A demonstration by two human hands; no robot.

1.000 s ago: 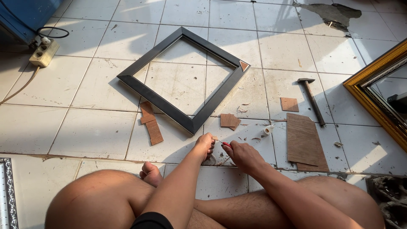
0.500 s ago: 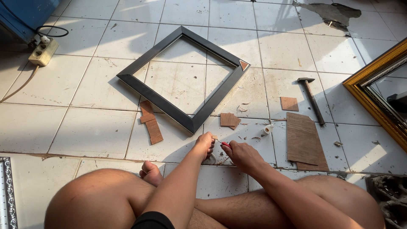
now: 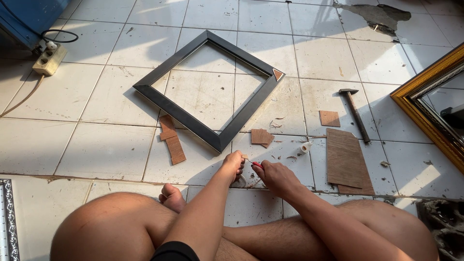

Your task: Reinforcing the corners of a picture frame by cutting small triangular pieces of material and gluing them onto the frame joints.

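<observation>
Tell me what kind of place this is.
Probably a home picture-framing workspace on a tiled floor: a black frame, a gilt frame, a hammer and plywood offcuts lie around.

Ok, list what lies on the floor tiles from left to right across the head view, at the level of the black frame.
White power strip → black square picture frame → small brown wooden offcut → dark-headed hammer → gold-framed mirror.
</observation>
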